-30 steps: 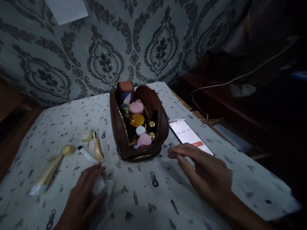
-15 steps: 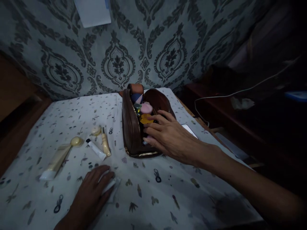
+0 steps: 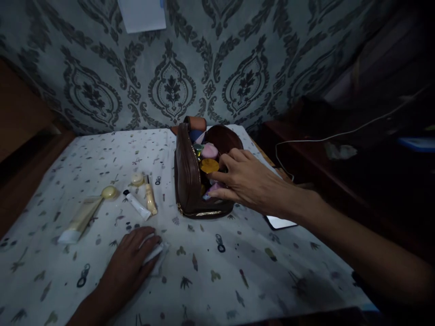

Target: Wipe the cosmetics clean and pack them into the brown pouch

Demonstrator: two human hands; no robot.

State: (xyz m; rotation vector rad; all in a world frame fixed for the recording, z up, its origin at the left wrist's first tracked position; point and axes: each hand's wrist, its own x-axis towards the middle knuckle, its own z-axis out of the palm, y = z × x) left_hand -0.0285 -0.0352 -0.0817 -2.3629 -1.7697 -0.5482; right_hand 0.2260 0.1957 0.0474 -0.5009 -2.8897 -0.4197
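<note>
Right hand [image 3: 249,181] curled into brown zip bag [image 3: 188,176]
Best dipped straight down, clear of the gold lid [image 3: 210,165] just beyond; left hand [image 3: 129,260] drapes over a white item [image 3: 161,260]. Whether either pinches, I cannot tell.

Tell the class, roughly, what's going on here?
A person's right hand is partly inside an open brown bag, among small containers; its grip is unclear. The left hand covers part of something white on the patterned cloth. Tubes and two pots lie beyond it, and a phone shows partly behind the right forearm.
</note>
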